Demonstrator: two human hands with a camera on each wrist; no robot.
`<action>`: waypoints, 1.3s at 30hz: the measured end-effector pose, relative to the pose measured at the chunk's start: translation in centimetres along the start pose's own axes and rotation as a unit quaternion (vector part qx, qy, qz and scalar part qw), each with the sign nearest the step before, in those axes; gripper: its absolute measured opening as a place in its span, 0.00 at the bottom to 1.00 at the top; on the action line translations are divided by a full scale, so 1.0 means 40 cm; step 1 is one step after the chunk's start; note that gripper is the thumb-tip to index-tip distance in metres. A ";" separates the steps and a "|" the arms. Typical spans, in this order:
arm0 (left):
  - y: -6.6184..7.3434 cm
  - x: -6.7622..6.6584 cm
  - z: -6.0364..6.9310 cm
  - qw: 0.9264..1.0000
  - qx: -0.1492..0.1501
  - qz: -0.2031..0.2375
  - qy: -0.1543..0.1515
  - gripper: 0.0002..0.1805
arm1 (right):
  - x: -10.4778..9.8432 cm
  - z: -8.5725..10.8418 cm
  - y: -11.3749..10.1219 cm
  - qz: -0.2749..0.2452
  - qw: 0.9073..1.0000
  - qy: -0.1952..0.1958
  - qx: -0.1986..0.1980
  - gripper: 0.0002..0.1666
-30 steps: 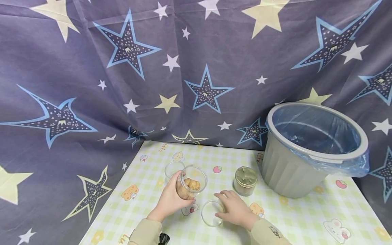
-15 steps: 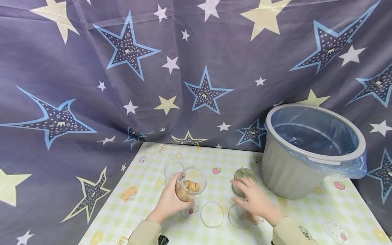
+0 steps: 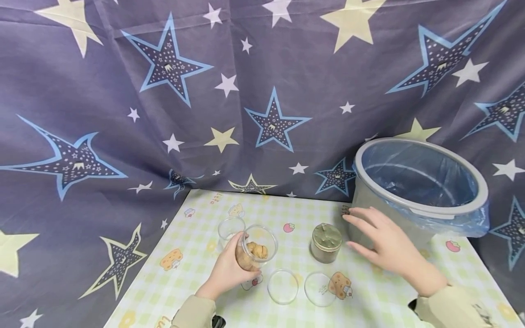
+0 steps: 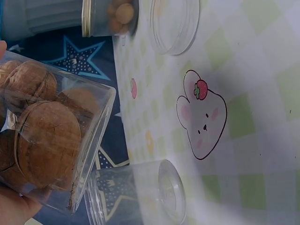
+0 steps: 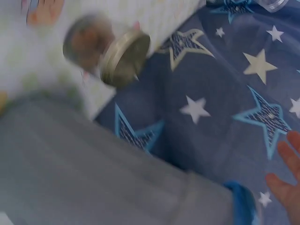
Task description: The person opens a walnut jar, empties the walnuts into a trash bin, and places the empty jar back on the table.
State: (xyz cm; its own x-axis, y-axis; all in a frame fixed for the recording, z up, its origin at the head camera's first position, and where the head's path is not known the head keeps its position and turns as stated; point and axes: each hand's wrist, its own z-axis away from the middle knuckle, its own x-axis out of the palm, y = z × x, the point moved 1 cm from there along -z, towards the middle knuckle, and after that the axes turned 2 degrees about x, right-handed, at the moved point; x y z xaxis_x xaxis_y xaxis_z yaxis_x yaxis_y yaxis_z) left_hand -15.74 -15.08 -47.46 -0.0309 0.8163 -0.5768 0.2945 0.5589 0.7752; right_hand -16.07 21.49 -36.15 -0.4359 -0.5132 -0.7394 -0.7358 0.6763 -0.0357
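In the head view my left hand [image 3: 229,268] grips a clear jar [image 3: 258,250] tilted above the table, with its open mouth facing up. Brown walnuts [image 4: 47,140] fill part of it in the left wrist view. My right hand [image 3: 385,246] holds nothing, fingers spread, in front of the bin. Left of that hand stands a jar with a greenish-gold lid [image 3: 326,241]; round brown things show through its side in the wrist views. Two round clear lids [image 3: 283,287] lie side by side near me. Behind the left hand stands another clear jar [image 3: 229,226], partly hidden.
A large grey bin [image 3: 361,166] lined with a blue bag stands at the table's right. The table has a green-checked cloth [image 3: 197,255]. A dark starry curtain [image 3: 262,68] hangs behind and along the left.
My right hand has let go of one clear lid, left it beside the other, then moved right and up past the lidded jar. The left hand stays in place with the walnut jar.
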 end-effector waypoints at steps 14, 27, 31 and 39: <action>-0.001 -0.005 0.001 1.000 0.004 0.002 0.000 0.55 | -0.163 0.057 0.181 0.068 0.993 -0.043 0.087 0.51; -0.006 -0.007 0.000 1.000 0.001 0.002 -0.002 0.56 | -0.207 0.113 0.256 0.156 0.974 -0.110 0.121 0.52; -0.006 -0.006 -0.001 1.000 0.004 -0.001 -0.001 0.55 | -0.213 0.120 0.259 0.165 0.964 -0.142 0.153 0.49; -0.002 -0.004 0.001 1.000 -0.003 -0.008 -0.007 0.56 | -0.213 0.128 0.260 0.158 0.943 -0.195 0.218 0.43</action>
State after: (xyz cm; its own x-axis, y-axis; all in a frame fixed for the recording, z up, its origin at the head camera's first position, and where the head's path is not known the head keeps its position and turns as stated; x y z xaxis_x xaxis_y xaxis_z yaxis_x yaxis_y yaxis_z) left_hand -15.73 -15.26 -47.42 -0.0225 0.8048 -0.5932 0.2886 0.5733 0.7668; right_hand -17.33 35.62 -33.67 -0.3114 -0.0731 -0.9475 -0.2803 0.9597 0.0181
